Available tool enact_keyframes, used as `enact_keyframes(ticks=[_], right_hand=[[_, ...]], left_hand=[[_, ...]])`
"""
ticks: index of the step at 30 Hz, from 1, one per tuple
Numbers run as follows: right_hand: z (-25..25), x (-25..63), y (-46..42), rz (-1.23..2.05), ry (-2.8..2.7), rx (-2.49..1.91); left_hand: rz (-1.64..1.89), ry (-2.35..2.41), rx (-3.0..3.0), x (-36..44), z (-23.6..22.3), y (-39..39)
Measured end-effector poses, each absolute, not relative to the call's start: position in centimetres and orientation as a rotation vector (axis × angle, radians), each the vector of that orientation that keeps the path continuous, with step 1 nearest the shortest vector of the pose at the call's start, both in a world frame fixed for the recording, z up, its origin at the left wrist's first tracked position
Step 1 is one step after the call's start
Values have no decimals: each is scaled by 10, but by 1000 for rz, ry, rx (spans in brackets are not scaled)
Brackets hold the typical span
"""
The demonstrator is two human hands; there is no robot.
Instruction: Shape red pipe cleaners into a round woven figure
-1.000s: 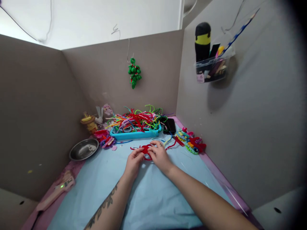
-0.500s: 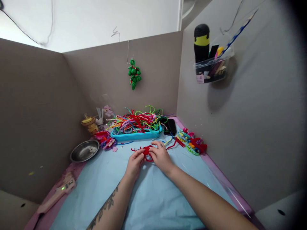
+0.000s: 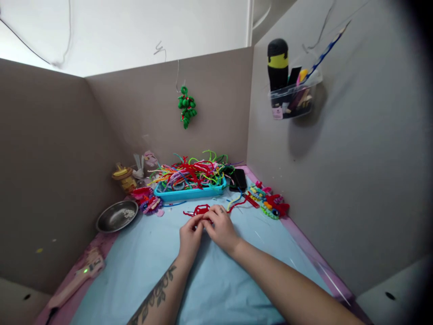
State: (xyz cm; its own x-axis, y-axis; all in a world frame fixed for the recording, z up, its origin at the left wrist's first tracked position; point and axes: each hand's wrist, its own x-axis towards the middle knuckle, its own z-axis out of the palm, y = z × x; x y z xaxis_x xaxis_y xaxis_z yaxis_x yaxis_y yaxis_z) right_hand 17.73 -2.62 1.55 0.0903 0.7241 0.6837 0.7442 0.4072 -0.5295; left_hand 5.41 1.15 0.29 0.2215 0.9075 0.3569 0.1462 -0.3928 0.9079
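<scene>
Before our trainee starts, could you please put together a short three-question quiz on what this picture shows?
1. Multiple choice: What colour is the tray under the heap of fuzzy strands? a) yellow, b) blue, c) black
2. True or false: The metal bowl, left of the tray in the picture, has small pale bits in it.
3. Fill in the blank: The fingertips of the left hand and the right hand meet at a ____ fuzzy piece.

Key: 1: b. 2: true. 3: red.
</scene>
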Motion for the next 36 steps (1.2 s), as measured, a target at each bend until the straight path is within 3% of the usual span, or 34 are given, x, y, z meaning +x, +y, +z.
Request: enact_keyframes(ticks=[12, 25, 36], right_hand=[[17, 183, -22, -22, -1604, -1403], [14, 186, -15, 363, -1356, -1280], [12, 187, -12, 1084, -1151, -1099]], left_hand=[[1277, 1044, 1536, 55, 1, 12], [1321, 942, 1392, 57, 10, 7], [1284, 908, 1400, 56, 6, 12]])
